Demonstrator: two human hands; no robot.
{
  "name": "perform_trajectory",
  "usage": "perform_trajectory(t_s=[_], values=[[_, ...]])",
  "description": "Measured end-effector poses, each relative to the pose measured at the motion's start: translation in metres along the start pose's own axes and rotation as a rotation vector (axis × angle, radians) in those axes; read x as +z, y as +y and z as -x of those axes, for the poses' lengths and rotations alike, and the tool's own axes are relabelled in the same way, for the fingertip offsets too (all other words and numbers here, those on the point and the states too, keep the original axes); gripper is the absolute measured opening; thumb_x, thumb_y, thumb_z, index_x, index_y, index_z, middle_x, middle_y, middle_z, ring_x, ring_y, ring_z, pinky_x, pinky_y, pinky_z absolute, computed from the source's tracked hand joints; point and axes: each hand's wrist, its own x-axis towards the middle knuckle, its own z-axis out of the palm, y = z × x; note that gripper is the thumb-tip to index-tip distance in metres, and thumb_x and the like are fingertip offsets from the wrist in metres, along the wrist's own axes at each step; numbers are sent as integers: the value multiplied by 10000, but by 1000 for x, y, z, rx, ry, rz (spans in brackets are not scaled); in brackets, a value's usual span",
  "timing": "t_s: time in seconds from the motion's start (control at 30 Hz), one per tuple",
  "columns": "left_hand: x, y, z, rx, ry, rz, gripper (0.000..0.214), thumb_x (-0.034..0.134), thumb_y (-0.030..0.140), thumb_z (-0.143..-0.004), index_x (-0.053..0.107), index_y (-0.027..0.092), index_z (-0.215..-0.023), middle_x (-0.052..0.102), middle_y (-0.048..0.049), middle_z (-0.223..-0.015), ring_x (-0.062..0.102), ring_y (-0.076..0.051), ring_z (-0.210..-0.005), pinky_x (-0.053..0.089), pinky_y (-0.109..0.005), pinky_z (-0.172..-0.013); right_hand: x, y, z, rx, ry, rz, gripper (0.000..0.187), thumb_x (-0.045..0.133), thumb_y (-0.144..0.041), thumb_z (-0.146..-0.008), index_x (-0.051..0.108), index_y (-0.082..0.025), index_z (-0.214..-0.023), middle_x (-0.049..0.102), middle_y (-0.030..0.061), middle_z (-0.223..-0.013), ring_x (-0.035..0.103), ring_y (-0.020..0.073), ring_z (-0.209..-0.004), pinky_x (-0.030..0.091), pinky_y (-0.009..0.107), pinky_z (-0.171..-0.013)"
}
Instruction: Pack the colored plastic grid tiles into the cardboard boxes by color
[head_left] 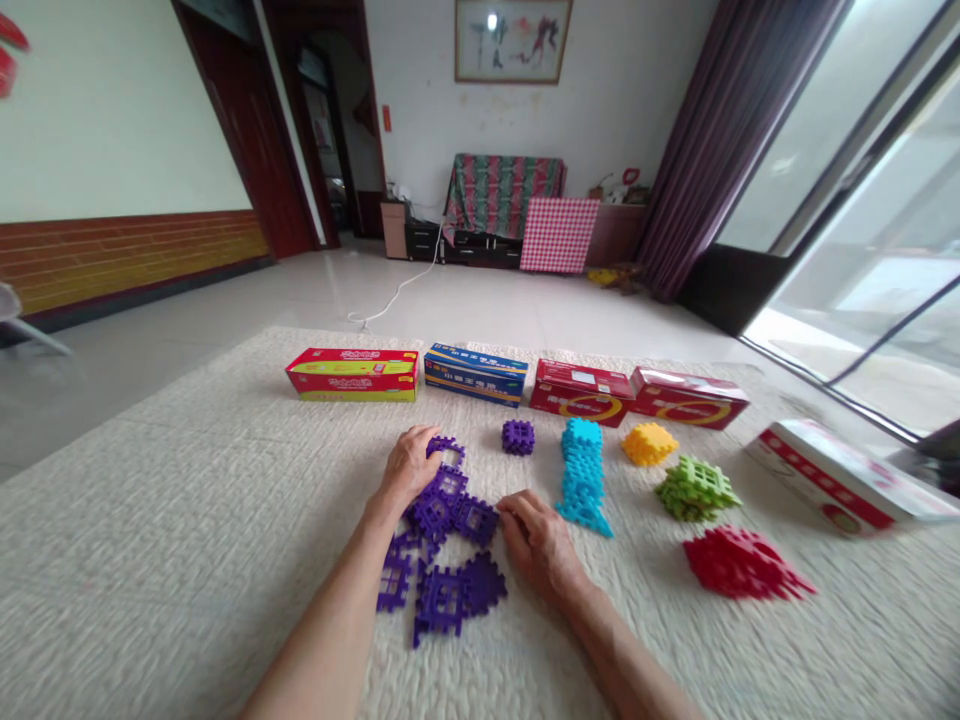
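Purple interlocking plastic tiles with notched edges lie in a loose, overlapping pile on the mat between my arms. My left hand is closed on the edge of a purple window tile at the far end of the pile. At the pile's right side, my right hand has its fingers curled, with thumb and fingertips pinching the corner of another purple window tile. Just beyond them stands a small neat stack of purple tiles. My palms hide parts of both grips.
Rightward are stacks of blue tiles, yellow tiles, green tiles and a red heap. A red-yellow box, blue box, two dark red boxes and a white-red box border the cream mat.
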Motion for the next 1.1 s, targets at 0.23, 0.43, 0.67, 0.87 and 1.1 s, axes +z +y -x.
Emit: perform_trajectory(t_s=[0.23,0.43,0.67,0.87,1.1], values=[[0,1,0,10,-9,-27,351,483,93,-769,667,165,-1060,671,-87,-1118,605,-210,-1077,452,-348,-1019,0,3,-1,-21,-5,-37,161,482,-141,-899,634,-195,-900,641,48,-846,609,161,-788,463,263,-703],[-11,15,-1,26,-57,-38,285,555,167,-764,689,202,-1013,678,-67,-1076,610,-219,-1035,464,-346,-980,1,6,-2,-3,37,-72,186,473,-113,-875,641,-194,-892,653,56,-844,618,160,-766,468,263,-689],[-55,63,9,245,-534,12,417,635,220,-692,661,246,-1108,659,-37,-1160,583,-246,-1103,432,-334,-983,2,10,-2,-7,74,-101,205,483,-83,-834,652,-195,-865,668,47,-825,626,157,-747,466,256,-674],[-49,89,31,327,-670,-25,495,658,164,-628,639,247,-1115,628,-53,-1163,567,-267,-1106,414,-358,-998,2,11,-4,40,162,-147,236,464,-63,-801,658,-195,-831,664,41,-782,623,155,-727,464,252,-671],[-42,82,26,333,-662,-42,356,629,222,-666,650,222,-1021,645,-56,-1071,592,-264,-1031,453,-337,-914,1,12,-5,44,179,-174,241,466,-61,-772,663,-195,-806,667,35,-764,623,150,-700,461,244,-645]])
